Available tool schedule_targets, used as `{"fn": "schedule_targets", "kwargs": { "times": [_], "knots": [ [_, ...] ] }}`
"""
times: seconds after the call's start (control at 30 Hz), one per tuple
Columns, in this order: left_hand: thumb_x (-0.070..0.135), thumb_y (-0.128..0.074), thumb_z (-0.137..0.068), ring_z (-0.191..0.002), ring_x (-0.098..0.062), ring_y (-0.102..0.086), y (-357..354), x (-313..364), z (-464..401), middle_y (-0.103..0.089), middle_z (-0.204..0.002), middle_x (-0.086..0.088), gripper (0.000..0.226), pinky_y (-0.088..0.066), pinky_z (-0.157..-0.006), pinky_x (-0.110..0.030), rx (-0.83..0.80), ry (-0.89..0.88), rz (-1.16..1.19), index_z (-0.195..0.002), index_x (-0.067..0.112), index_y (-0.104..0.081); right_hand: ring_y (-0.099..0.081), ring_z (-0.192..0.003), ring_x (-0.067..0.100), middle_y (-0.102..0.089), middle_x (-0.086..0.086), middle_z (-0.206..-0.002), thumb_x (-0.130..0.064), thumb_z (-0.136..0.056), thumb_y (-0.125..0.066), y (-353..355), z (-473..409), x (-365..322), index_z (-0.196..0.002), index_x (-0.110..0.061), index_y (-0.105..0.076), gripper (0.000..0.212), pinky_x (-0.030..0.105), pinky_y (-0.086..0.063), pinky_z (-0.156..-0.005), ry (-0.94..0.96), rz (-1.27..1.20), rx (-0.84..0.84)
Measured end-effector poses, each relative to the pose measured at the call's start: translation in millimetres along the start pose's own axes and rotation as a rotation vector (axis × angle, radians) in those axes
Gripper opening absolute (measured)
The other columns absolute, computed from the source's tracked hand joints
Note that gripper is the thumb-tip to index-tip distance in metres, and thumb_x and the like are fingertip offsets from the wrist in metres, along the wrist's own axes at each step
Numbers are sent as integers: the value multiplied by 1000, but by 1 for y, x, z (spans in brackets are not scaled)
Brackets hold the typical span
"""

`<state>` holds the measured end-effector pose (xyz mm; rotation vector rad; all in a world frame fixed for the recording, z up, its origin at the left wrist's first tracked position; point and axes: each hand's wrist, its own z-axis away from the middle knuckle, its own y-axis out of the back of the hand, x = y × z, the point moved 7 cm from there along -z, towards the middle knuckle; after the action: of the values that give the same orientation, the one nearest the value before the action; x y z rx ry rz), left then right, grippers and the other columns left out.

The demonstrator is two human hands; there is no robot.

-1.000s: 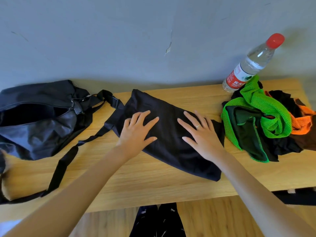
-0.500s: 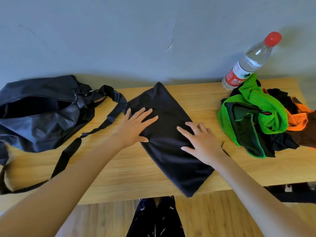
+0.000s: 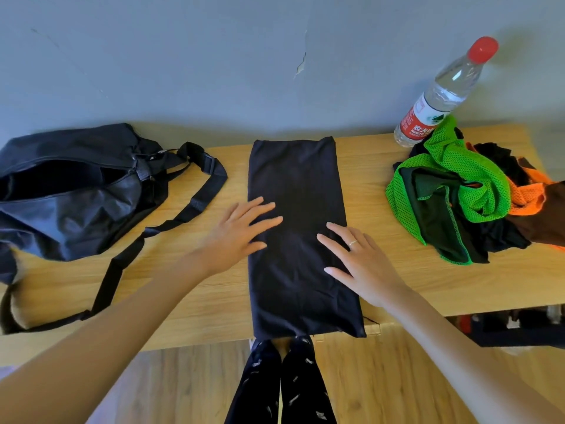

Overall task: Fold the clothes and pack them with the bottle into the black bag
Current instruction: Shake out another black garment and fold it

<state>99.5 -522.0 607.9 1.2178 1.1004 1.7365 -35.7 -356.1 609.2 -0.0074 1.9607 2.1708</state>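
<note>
Two hands lie flat with fingers spread, gripping nothing: the left hand (image 3: 237, 232) and right hand (image 3: 362, 261) press one folded black garment (image 3: 298, 228) at mid-counter (image 3: 412, 280). One open black bag (image 3: 70, 191) sits left; one bottle (image 3: 443, 93) and one heap of unfolded clothes (image 3: 464, 191) sit right.

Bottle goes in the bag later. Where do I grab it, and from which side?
Take the bottle round its clear middle, above the red label, coming in from the left or front with the right hand. It stands upright at the table's back edge near the wall, and the clothes pile crowds its base, so low and right-hand approaches look blocked.
</note>
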Motion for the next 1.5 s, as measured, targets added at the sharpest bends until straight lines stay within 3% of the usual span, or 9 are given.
{"fn": "schedule_targets", "kwargs": {
  "times": [0.2, 0.37, 0.5, 0.57, 0.63, 0.77, 1.13, 1.4, 1.5],
  "knots": [
    [65, -46, -84, -142, -4, 20, -38, 25, 50, 0, -156, 17, 69, 8, -117, -47, -178, -91, 86, -144, 44, -19, -7, -146, 12, -11, -9, -159, -60, -92, -31, -23, 41, -12, -150, -32, -17, 66, 35, -14, -118, 83, -84, -156],
    [78, -42, -72, -145, -22, 12, -70, 43, 84, 1, -159, 4, 94, 5, -111, -57, -154, -199, -188, -150, 38, -7, 3, -147, 16, 0, -7, -160, -66, -81, -51, -37, 77, -21, -151, -31, -10, 88, 37, -6, -117, 139, -52, -230],
    [78, -39, -66, -145, -31, 5, -79, 57, 90, -1, -159, -3, 99, -6, -105, -62, -129, -147, -267, -150, 36, -9, -5, -147, 20, -6, -3, -160, -37, -64, -83, -41, 91, -19, -151, -28, -15, 111, 39, -15, -118, 134, 22, -237],
    [78, -44, -67, -145, -34, 2, -81, 65, 90, -1, -159, -5, 98, -8, -104, -65, -135, -124, -290, -150, 36, -12, -8, -147, 21, -11, -2, -159, -14, -58, -86, -41, 93, -20, -151, -26, -20, 114, 40, -17, -118, 119, 49, -190],
    [74, -55, -68, -144, -36, -2, -82, 71, 92, -8, -158, -7, 96, -11, -102, -67, -132, -102, -297, -149, 37, -18, -13, -145, 21, -20, -1, -157, 1, -57, -81, -39, 94, -20, -148, -24, -28, 109, 40, -19, -115, 122, 59, -99],
    [54, -75, -66, -144, -36, -9, -78, 78, 94, -17, -157, -6, 97, -14, -100, -68, -83, -117, -271, -147, 40, -23, -21, -143, 21, -28, -1, -155, 3, -57, -76, -40, 98, -20, -144, -22, -37, 99, 41, -24, -110, 156, 61, -47],
    [21, -74, -70, -144, -16, -17, -60, 70, 91, -36, -148, 11, 60, -11, -108, -57, 5, -91, -10, -123, 41, -54, -41, -131, 15, -54, -5, -136, 9, -57, -78, -24, 96, -15, -116, -20, -67, 66, 33, -35, -103, 144, -174, 53],
    [36, -51, -82, -118, 11, -40, -34, 44, 74, -58, -110, 31, 27, -23, -98, -24, 247, 158, 371, -104, 37, -66, -48, -100, 1, -67, -14, -98, -1, -72, -69, -5, 72, 5, -99, -24, -71, 35, 13, -37, -80, -161, -474, 146],
    [26, -59, -87, -93, 2, -59, -24, 38, 63, -66, -93, 18, 11, -40, -87, -12, 218, 262, 712, -93, 29, -68, -58, -84, 2, -67, -9, -79, -22, -84, -60, 6, 56, 14, -86, -17, -70, 12, 25, -43, -72, -323, -878, 135]
  ]
}}
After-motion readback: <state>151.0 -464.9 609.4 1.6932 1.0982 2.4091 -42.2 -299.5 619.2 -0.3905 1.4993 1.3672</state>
